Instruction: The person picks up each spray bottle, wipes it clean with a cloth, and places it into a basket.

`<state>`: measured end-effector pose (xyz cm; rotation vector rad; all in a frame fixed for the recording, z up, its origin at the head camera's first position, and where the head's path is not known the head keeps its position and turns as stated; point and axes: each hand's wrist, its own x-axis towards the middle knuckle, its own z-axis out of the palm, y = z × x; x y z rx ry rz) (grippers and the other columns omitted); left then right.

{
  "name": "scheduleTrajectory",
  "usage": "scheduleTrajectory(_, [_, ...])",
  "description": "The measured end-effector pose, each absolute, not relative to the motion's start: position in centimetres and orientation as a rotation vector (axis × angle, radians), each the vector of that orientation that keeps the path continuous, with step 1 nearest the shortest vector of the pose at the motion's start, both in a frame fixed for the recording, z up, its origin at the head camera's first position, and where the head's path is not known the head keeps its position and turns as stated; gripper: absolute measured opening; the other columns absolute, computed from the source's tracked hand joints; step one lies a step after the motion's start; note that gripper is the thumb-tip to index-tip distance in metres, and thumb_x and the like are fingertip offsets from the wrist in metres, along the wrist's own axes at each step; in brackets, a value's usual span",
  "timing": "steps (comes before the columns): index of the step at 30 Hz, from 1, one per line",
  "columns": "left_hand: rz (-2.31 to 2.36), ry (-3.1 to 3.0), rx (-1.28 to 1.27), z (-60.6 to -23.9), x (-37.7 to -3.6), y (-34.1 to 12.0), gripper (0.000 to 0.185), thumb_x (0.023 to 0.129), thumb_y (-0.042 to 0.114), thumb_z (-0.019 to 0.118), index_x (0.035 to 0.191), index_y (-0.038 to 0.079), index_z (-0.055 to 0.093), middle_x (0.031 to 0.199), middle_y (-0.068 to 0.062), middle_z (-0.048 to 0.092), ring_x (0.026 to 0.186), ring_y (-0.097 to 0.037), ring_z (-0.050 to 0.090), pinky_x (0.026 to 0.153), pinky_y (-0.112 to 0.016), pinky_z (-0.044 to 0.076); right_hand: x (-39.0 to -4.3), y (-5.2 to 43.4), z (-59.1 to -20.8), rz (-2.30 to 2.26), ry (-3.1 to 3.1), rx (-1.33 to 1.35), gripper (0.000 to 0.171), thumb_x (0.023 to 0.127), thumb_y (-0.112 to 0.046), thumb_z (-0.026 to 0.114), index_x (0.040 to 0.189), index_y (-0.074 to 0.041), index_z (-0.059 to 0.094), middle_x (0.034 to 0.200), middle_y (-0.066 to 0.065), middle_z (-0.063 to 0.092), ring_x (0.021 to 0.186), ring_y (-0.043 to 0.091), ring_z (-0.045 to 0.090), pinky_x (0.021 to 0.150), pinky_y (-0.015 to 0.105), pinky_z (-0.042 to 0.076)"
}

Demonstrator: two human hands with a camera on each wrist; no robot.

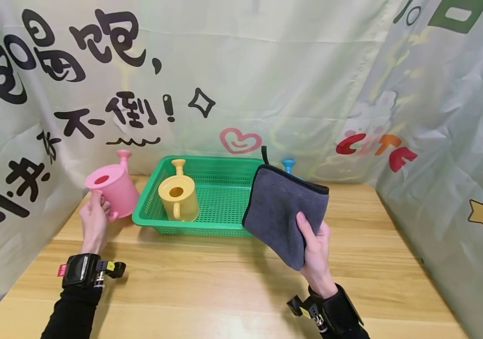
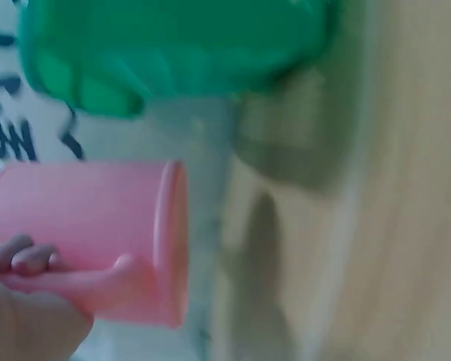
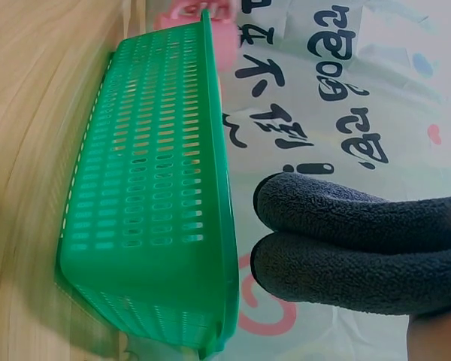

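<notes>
A pink cup and a grey cloth are held up.
The pink cup point(image 1: 114, 188) is gripped by the left hand point(image 1: 94, 220), fingers curled round its handle, left of the green basket point(image 1: 224, 197). The grey cloth point(image 1: 283, 212) is pinched by the right hand point(image 1: 315, 252), just right of it.

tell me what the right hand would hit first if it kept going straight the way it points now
Probably the green basket. The right hand holds a folded grey cloth and points forward and slightly left, with the cloth's edge already overlapping the basket's right end in the head view. Depth is unclear; the cloth would touch first.
</notes>
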<state>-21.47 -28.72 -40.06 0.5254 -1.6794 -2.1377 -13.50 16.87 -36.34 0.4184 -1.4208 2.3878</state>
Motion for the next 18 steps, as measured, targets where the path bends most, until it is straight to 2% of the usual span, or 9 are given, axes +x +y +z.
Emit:
scheduleTrajectory(8, [-1.905,-1.519,0.326,-35.2,-19.9,-23.4,0.043,0.102,0.033,0.058,0.067,0.013,0.045,0.064,0.004,0.05,0.059,-0.009,0.05,0.057,-0.015,0.049,-13.5,16.8,-36.3,2.388,-1.415,0.448,0.026,0.104,-0.006,0.047,0.117,-0.012,0.068,0.106,0.0,0.07,0.088,0.012,0.07,0.076,0.025,0.059])
scheduleTrajectory(14, [-1.848,-1.422,0.049,-33.1,-18.0,-18.9,0.045,0.1,0.027,0.063,0.061,0.01,0.047,0.051,0.003,0.047,0.044,-0.008,0.048,0.046,-0.018,0.046,-13.4,16.9,-36.3,2.405,-1.404,0.48,0.026,0.105,-0.007,0.046,0.119,-0.012,0.068,0.107,-0.001,0.07,0.089,0.012,0.07,0.077,0.025,0.059])
scheduleTrajectory(18, [-1.894,-1.421,-0.081,-32.7,-16.6,-16.3,0.046,0.101,0.025,0.061,0.06,0.01,0.047,0.049,0.003,0.047,0.04,-0.009,0.047,0.042,-0.019,0.044,-13.5,16.8,-36.3,2.403,-1.396,0.481,0.026,0.105,-0.006,0.046,0.118,-0.011,0.068,0.107,0.0,0.07,0.088,0.012,0.07,0.077,0.025,0.059])
